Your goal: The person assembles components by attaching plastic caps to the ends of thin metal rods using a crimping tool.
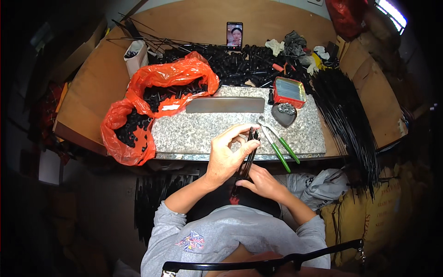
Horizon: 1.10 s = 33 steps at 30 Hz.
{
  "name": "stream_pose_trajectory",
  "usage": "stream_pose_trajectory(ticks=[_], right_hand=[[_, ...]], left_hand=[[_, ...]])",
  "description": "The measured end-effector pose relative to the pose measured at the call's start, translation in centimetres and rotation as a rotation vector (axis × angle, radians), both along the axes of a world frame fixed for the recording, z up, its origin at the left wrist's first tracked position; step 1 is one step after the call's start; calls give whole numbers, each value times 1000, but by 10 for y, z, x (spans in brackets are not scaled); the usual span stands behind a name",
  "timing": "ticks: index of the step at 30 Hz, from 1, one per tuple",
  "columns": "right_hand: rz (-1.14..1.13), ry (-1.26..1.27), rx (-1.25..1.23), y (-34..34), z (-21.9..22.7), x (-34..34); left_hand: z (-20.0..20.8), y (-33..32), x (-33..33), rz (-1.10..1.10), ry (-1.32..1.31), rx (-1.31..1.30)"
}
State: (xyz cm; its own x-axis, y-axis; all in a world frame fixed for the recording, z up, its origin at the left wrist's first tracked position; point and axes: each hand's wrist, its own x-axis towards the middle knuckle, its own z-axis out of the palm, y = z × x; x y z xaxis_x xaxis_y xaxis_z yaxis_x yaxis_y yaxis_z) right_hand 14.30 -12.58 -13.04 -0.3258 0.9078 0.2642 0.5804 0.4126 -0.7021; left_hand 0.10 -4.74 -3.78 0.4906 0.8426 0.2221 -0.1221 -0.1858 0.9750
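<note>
Over the near edge of the granite slab (184, 134), my left hand (227, 154) pinches the upper end of a bundle of thin black rods (248, 160), which resemble umbrella ribs. My right hand (264, 182) closes round the lower part of that bundle, close to my lap. The rods stand nearly upright, leaning slightly. Just right of my left fingertips lie pliers with green handles (281, 150), jaws pointing away from me. Behind my hands a long grey metal bar (225, 105) rests on the slab. Fingers partly hide the rod ends.
Orange plastic bags (127, 154) of small black parts stand at left. A red tin (290, 91) of thin metal pieces and a dark dish (284, 114) sit at right. Long black rods (348, 115) overhang the right edge. A phone (234, 36) stands behind heaped black parts (230, 64).
</note>
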Motion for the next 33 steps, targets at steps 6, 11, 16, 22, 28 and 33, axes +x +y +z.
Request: stream_pose_trajectory(ticks=[6,11,16,22,28,33], right_hand=[[-165,379,112,26,107,11],[-75,596,-18,49,90,13],[1,659,-51,57,87,13],[81,709,-183,52,92,17],[107,808,-277,49,96,13],[163,822,-293,49,96,14]], left_hand=[[2,-5,4,83,-97,86],[-5,1,2,138,-137,35],[-7,10,0,55,-223,-98],[-3,30,-9,-350,-311,-346],[-7,37,-8,-440,-343,-301],[-10,42,-4,-565,-444,-348]])
